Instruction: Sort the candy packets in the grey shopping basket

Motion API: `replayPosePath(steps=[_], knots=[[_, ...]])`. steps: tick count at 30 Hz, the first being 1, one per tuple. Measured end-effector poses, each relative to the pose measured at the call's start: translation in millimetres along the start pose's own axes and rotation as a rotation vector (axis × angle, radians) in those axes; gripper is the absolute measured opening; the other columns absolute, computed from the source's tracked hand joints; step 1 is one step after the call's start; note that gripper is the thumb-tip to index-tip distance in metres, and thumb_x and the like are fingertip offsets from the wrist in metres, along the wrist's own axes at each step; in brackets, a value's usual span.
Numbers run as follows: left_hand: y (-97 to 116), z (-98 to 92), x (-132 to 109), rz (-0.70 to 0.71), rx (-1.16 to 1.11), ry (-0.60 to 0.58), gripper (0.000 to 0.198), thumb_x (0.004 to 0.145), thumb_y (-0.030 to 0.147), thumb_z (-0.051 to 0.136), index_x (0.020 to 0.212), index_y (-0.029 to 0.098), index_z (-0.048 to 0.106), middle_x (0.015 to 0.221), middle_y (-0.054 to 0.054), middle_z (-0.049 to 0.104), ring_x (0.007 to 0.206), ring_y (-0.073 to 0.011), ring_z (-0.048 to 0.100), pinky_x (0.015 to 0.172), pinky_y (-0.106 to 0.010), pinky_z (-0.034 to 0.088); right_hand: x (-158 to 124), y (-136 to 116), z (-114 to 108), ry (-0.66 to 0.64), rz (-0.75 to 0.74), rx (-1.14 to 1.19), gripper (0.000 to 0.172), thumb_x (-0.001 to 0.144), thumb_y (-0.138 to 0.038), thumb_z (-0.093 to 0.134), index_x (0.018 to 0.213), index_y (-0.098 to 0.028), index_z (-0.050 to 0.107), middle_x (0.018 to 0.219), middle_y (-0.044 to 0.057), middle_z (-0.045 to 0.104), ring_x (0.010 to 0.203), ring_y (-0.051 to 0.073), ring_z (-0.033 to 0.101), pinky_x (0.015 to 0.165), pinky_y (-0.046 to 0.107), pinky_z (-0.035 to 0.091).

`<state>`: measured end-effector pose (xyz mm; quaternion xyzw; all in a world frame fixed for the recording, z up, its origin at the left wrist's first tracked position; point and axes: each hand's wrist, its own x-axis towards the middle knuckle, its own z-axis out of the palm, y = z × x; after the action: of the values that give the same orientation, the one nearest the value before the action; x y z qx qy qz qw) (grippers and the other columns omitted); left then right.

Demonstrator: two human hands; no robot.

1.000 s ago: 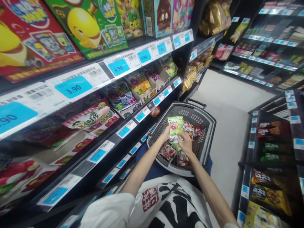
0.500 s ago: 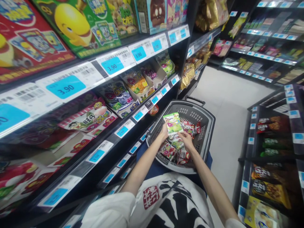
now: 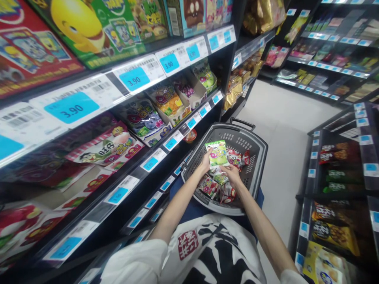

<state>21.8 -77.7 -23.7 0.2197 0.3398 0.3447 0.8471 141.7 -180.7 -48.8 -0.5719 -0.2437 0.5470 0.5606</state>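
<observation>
Green packet [image 3: 218, 154], one: held over basket [image 3: 256, 150]. Left hand [image 3: 206, 160] pinching its left edge; right hand [image 3: 233, 176] pinching its lower right corner, fingers formerly overlapping its front.

Light brightens the pale floor [image 3: 281, 130] right of center. Shadow darkens the lower-left shelf [image 3: 93, 212]; frame edges stretch and blur.

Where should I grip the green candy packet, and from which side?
I'd pinch the green candy packet by its right edge, coming from the right. Its printed face tilts up, the left hand holds the left edge, and the right hand is at the lower right corner, leaving most of that edge uncovered.
</observation>
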Motion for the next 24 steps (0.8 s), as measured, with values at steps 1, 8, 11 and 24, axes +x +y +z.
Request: replayPosePath(steps=[1,8,11,24], knots=[[-0.1,0.0,-0.4,-0.005,-0.008,-0.005,0.054,0.093,0.052,0.055,0.127,0.011,0.066,0.112,-0.016,0.077,0.109,-0.0317,0.072,0.106,-0.048,0.053,0.6,0.8,-0.7,0.003,-0.001,-0.002,0.051,0.051,-0.044,0.095,0.089,-0.018,0.073,0.083,0.004,0.074,0.066,0.014,0.063,0.059,0.025,0.047],[0.7,0.9,-2.0,-0.040,-0.076,0.026,0.049,0.091,0.047,0.061,0.122,0.010,0.069,0.108,-0.016,0.078,0.104,-0.0307,0.074,0.104,-0.046,0.055,1.2,1.0,-2.0,-0.008,-0.018,-0.029,0.053,0.048,-0.045,0.096,0.088,-0.019,0.074,0.077,0.002,0.071,0.061,0.012,0.055,0.059,0.027,0.044],[0.8,-1.0,1.4,0.007,-0.067,0.087,0.045,0.086,0.043,0.068,0.117,0.010,0.070,0.104,-0.015,0.078,0.099,-0.0298,0.076,0.101,-0.045,0.057,0.2,-0.5,-2.0,-0.004,-0.014,-0.047,0.052,0.048,-0.045,0.096,0.086,-0.019,0.075,0.075,0.002,0.070,0.061,0.012,0.054,0.059,0.027,0.044],[0.1,-9.6,8.3,0.226,-0.014,0.216,0.042,0.065,0.038,0.091,0.089,0.010,0.071,0.083,-0.012,0.077,0.085,-0.0280,0.077,0.091,-0.044,0.061,2.1,1.3,-3.0,0.006,-0.006,-0.081,0.052,0.048,-0.053,0.095,0.080,-0.018,0.074,0.075,0.004,0.071,0.064,0.016,0.061,0.058,0.028,0.045]])
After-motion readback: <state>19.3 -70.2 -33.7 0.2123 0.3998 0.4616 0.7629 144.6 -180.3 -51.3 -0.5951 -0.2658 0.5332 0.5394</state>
